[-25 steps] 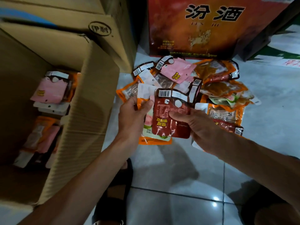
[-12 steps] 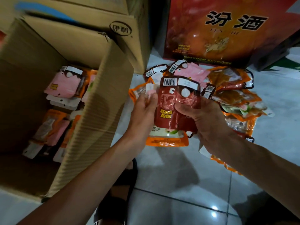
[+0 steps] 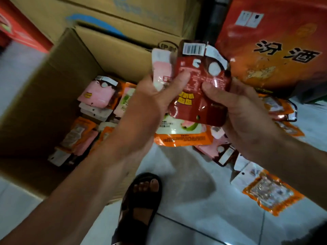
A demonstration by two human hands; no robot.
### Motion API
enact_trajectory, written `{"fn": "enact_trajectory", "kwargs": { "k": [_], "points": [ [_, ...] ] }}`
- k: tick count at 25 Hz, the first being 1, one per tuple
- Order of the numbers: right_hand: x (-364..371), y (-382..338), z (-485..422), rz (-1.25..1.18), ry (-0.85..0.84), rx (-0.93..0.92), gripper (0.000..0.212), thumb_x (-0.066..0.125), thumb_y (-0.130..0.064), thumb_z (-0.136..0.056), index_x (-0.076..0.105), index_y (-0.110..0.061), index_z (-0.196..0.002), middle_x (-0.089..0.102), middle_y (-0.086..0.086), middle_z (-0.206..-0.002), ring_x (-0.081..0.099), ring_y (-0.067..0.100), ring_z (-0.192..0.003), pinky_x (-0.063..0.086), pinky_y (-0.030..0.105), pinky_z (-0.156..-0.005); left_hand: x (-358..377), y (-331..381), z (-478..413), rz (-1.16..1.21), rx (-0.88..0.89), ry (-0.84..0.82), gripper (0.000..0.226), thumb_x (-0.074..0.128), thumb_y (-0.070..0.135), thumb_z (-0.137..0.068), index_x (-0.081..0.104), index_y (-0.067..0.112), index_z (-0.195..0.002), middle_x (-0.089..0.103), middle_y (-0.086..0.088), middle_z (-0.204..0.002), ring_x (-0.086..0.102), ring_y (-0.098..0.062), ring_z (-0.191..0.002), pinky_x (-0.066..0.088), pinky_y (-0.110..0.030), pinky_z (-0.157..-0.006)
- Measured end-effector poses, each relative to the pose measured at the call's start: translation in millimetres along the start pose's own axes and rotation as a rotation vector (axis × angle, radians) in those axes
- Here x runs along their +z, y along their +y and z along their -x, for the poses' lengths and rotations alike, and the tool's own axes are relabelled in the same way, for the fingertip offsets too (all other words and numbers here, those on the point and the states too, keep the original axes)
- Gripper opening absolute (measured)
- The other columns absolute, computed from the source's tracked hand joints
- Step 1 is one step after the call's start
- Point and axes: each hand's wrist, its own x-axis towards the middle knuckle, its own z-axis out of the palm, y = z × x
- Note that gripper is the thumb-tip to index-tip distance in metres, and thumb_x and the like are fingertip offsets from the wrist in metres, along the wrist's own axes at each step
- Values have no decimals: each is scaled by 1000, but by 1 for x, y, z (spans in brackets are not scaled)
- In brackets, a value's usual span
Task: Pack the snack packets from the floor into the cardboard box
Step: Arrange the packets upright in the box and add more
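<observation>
Item: dark red glossy plastic snack packet (image 3: 198, 96), a flat pouch with a white barcode label across the top and yellow block print mid-face, creased where gripped. Position: held upright between both hands, at the front of a small stack, with a pale pink-and-white packet (image 3: 161, 68) behind it on the left-hand side and an orange-edged white packet (image 3: 182, 137) hanging below. Left hand (image 3: 155, 96): fingers curled round the stack, thumb pressed on the red face. Right hand (image 3: 238, 110): thumb pinching the red packet's right half, fingers behind it. Open brown cardboard box (image 3: 53, 76): left of and below the left hand, holding pink and orange packets (image 3: 96, 95). Loose orange and pink packets (image 3: 270, 193): on the pale tiled floor (image 3: 194, 200), under and right of the right hand.
</observation>
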Motion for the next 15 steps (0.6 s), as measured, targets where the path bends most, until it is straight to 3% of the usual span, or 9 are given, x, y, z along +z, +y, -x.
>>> {"fn": "enact_trajectory", "kwargs": {
  "k": [2, 5, 7, 9, 10, 12, 15],
  "points": [
    [27, -3, -14, 8, -57, 13, 31, 63, -10, -87, 65, -11, -117, 74, 8, -108, 72, 23, -98, 58, 38, -83, -27, 13, -2, 45, 45, 137, 18, 62, 20, -94, 68, 12, -109, 79, -5, -90, 76, -17, -76, 60, -28, -60],
    [77, -8, -42, 102, -124, 7, 27, 64, -8, -86, 68, -10, -113, 76, 7, -100, 74, 22, -92, 59, 39, -80, -86, 20, -3, 158, 56, 309, 31, 60, 21, -96, 65, 7, -123, 75, -17, -110, 73, -31, -97, 62, -45, -79],
    [109, -18, -73, 226, -111, -130, 24, 64, -7, -87, 67, -15, -109, 76, -5, -90, 74, 13, -85, 60, 30, -72, -126, 18, -1, 230, 71, 455, 34, 60, 22, -96, 64, 8, -126, 73, -18, -114, 72, -33, -102, 61, -50, -82],
    [137, -23, -114, 685, -170, -402, 30, 62, -11, -89, 58, -18, -118, 71, -8, -103, 69, 14, -98, 59, 33, -80, -158, 13, 1, 264, 71, 628, 32, 62, 25, -95, 66, 10, -123, 76, -15, -107, 76, -29, -92, 61, -47, -73],
    [151, -21, -135, 976, -274, -505, 37, 60, -11, -90, 53, -14, -126, 67, 1, -115, 65, 22, -107, 57, 40, -86, -171, 9, 1, 268, 69, 710, 31, 65, 26, -94, 67, 11, -121, 77, -12, -102, 77, -27, -86, 62, -46, -69],
    [175, -7, -169, 1542, -555, -480, 42, 61, -11, -88, 50, -14, -129, 61, 14, -121, 60, 36, -108, 54, 49, -87, -191, 1, 1, 312, 62, 815, 30, 68, 25, -92, 68, 12, -119, 79, -8, -98, 77, -25, -82, 63, -46, -68],
    [200, 31, -189, 2121, -865, -336, 48, 74, -18, -77, 58, -27, -122, 65, 7, -118, 62, 31, -102, 53, 44, -86, -208, -10, 0, 367, 34, 830, 30, 68, 22, -92, 66, 13, -121, 77, -11, -105, 76, -30, -91, 59, -54, -82]
  ]
}}
